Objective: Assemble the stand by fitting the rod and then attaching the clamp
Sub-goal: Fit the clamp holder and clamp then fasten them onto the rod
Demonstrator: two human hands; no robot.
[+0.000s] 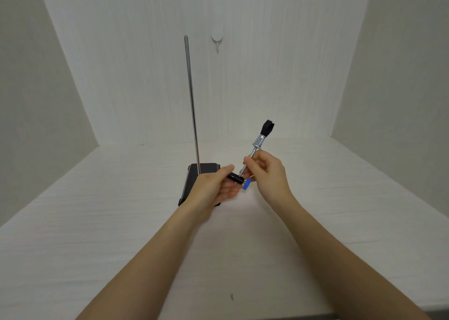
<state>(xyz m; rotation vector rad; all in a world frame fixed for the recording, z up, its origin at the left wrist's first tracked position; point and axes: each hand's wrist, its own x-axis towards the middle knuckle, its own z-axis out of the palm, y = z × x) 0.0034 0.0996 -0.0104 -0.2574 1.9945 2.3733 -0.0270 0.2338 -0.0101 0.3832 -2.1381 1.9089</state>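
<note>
The left hand [213, 186] covers the near right part of the black base [190, 181], so only the base's far edge and left side are visible. The foot of the rod [192, 103] meets the base close beside the left thumb; the joint itself is too small to make out. The rod stands upright on the base, its top reaching high against the back wall [243, 64].

The clamp [257, 147] is held in the air to the right of the rod, apart from it. Its black jaw end points up and away, the silver shaft slanting down toward the hands. The right hand [267, 174] pinches the shaft with curled fingers, which hide its middle section. The left hand grips the black connector block [235, 178] at the shaft's lower end, thumb on top. A blue knob [246, 185] shows just below the block, partly hidden between the two hands.

Both forearms run out of view at the bottom edge. A white hook [217, 40] is fixed on the back wall, to the right of the rod's top. A small dark mark [232, 296] lies on the white table [97, 234]; what it is cannot be told.
</note>
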